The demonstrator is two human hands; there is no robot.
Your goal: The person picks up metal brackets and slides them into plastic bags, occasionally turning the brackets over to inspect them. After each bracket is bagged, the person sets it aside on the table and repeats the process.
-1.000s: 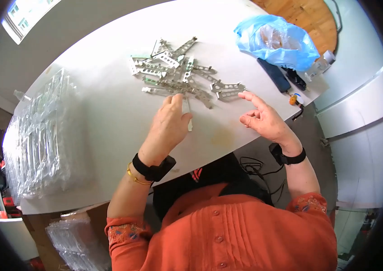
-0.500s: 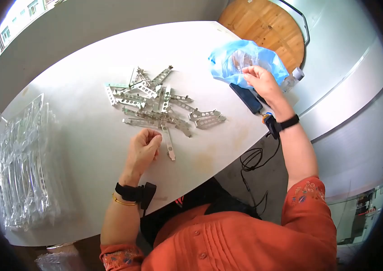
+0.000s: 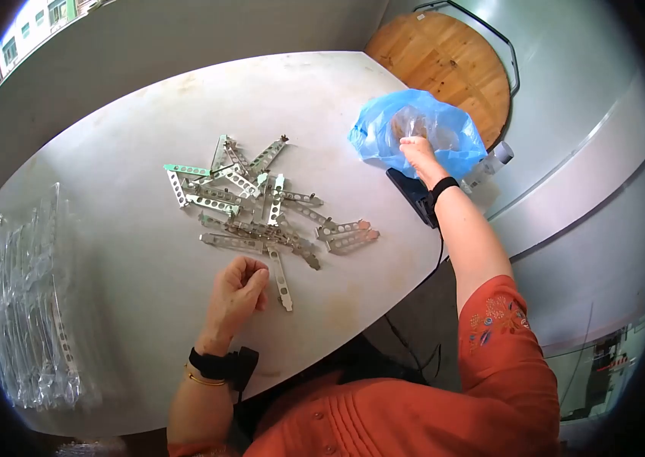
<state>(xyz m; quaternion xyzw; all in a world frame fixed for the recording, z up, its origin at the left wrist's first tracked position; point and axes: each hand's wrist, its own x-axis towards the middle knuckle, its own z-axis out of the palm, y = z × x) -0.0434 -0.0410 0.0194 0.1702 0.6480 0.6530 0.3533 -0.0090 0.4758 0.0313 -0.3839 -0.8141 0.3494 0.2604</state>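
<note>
Right hand (image 3: 416,150) reaching into blue plastic bag (image 3: 414,129) (clear inner bag inside, contents indistinct), finger grip hidden. Left hand (image 3: 239,293), loosely curled and empty, near bag-side metal brackets (image 3: 261,206).

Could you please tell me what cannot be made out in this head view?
- Right hand fingers: buried in the blue bag, grip hidden.
- Bag contents: blurred through plastic.
- Left hand: curled, palm hidden.
- Dark device: partly behind the wrist.
- Packets: glare-blurred.

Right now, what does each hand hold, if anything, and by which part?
The right hand reaches into the blue plastic bag; its grip is hidden. The left hand rests curled on the table; any hold cannot be told.
</note>
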